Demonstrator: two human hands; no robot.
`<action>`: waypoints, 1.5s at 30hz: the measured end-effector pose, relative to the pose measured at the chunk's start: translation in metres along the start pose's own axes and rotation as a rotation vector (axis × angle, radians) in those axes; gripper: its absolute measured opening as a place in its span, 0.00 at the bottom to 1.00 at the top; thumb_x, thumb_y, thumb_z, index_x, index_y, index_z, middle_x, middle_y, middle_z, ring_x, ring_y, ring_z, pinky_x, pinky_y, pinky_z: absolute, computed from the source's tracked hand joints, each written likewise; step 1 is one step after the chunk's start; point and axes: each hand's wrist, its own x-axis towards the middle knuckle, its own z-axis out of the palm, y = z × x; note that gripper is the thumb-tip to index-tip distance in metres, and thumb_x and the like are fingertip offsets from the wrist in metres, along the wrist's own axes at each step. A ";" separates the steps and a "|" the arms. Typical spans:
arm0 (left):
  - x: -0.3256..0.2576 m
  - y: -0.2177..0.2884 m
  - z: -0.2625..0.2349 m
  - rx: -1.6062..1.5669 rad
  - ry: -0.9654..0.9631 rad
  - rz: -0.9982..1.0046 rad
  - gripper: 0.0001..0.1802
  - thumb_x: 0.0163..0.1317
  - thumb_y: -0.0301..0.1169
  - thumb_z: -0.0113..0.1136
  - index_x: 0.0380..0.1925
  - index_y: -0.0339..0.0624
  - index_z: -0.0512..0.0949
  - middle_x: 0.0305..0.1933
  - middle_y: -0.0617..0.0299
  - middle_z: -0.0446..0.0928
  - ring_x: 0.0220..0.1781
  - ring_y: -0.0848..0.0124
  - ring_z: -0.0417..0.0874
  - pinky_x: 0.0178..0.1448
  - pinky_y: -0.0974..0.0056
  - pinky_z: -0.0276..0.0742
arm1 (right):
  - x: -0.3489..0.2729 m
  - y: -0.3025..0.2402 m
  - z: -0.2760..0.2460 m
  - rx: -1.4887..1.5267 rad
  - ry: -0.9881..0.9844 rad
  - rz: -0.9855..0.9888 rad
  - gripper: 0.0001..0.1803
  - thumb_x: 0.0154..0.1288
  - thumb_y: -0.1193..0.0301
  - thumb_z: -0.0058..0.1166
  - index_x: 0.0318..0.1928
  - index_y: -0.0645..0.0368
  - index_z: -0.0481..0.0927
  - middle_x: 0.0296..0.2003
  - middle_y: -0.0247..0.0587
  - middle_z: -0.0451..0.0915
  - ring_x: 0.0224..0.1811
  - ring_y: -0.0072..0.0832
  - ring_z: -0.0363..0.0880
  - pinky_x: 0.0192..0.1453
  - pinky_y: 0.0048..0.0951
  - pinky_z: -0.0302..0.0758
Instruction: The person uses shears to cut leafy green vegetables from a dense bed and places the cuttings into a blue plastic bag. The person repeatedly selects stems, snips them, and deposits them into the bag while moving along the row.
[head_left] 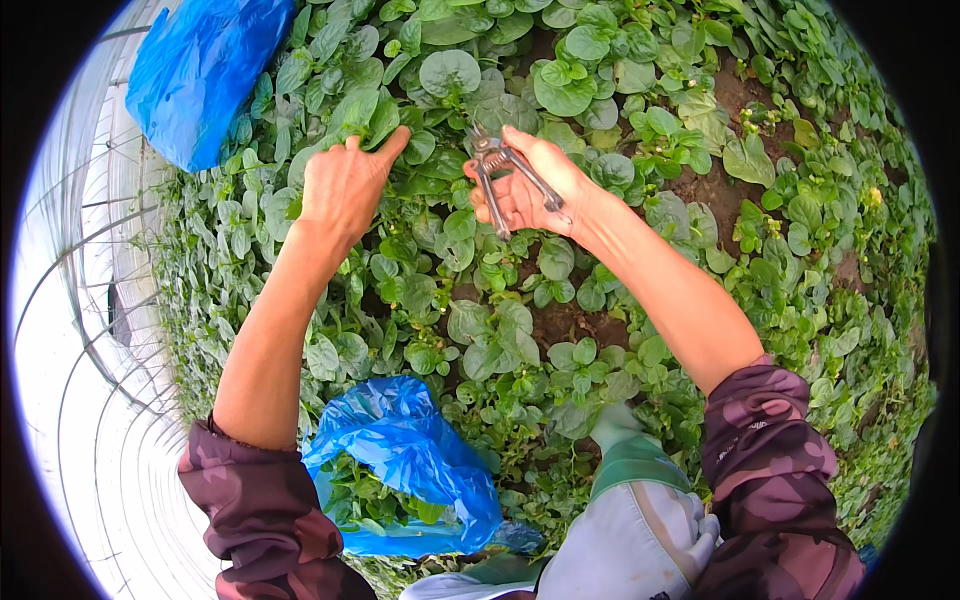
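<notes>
My left hand (342,188) reaches into the green plants, back of the hand up and fingers curled around leafy sprigs (368,116), its thumb sticking out to the right. Leaves partly hide the fingertips. Just to the right, my right hand (540,185) holds a pair of pruning shears (490,165) with worn metal handles and a spring between them. The handles are spread, and the blades point away from me over the leaves. The shears are apart from the left hand.
A blue plastic bag (400,430) with picked leafy greens (375,500) inside stands near my left knee. Another blue bag (205,75) lies at the far left. Dense low plants (800,220) cover the ground, with brown soil between. A pale sheet wall with curved ribs (90,330) runs along the left.
</notes>
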 end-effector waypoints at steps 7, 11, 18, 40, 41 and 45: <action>0.041 0.013 -0.021 0.071 -0.135 -0.016 0.43 0.54 0.22 0.62 0.71 0.63 0.63 0.35 0.52 0.82 0.30 0.61 0.86 0.29 0.61 0.79 | 0.030 -0.009 0.004 0.054 -0.058 -0.011 0.37 0.78 0.42 0.22 0.53 0.61 0.75 0.39 0.52 0.83 0.38 0.42 0.86 0.40 0.40 0.82; 0.062 0.018 -0.019 0.115 -0.292 0.008 0.48 0.53 0.26 0.66 0.75 0.58 0.57 0.31 0.61 0.83 0.29 0.65 0.85 0.30 0.61 0.79 | 0.035 -0.005 0.013 -0.089 0.033 -0.074 0.36 0.78 0.42 0.19 0.52 0.62 0.71 0.39 0.56 0.82 0.37 0.41 0.86 0.31 0.33 0.80; 0.090 0.027 -0.034 0.155 -0.298 0.000 0.60 0.54 0.25 0.66 0.79 0.62 0.37 0.32 0.60 0.85 0.32 0.65 0.87 0.35 0.62 0.81 | 0.026 -0.002 0.013 -0.266 0.091 -0.083 0.34 0.78 0.43 0.20 0.46 0.61 0.71 0.26 0.43 0.79 0.23 0.29 0.79 0.22 0.28 0.70; 0.014 0.014 -0.002 -0.083 -0.016 -0.119 0.42 0.54 0.20 0.56 0.70 0.64 0.64 0.41 0.47 0.80 0.34 0.54 0.86 0.34 0.55 0.81 | -0.020 0.027 0.008 -0.304 0.116 -0.125 0.34 0.79 0.42 0.25 0.50 0.60 0.73 0.24 0.36 0.75 0.21 0.24 0.75 0.22 0.26 0.68; 0.003 0.013 -0.005 -0.092 0.012 -0.123 0.40 0.55 0.20 0.55 0.69 0.62 0.65 0.40 0.48 0.80 0.35 0.55 0.86 0.35 0.55 0.82 | -0.025 0.028 0.009 -0.301 0.117 -0.129 0.34 0.79 0.42 0.25 0.51 0.60 0.73 0.25 0.37 0.75 0.21 0.24 0.75 0.22 0.26 0.69; -0.049 0.012 -0.032 -0.258 0.066 -0.269 0.41 0.54 0.22 0.59 0.69 0.67 0.66 0.42 0.46 0.80 0.38 0.53 0.86 0.38 0.55 0.83 | -0.048 0.036 0.003 -0.272 0.109 -0.147 0.34 0.78 0.41 0.26 0.53 0.60 0.72 0.25 0.38 0.74 0.21 0.26 0.75 0.25 0.29 0.69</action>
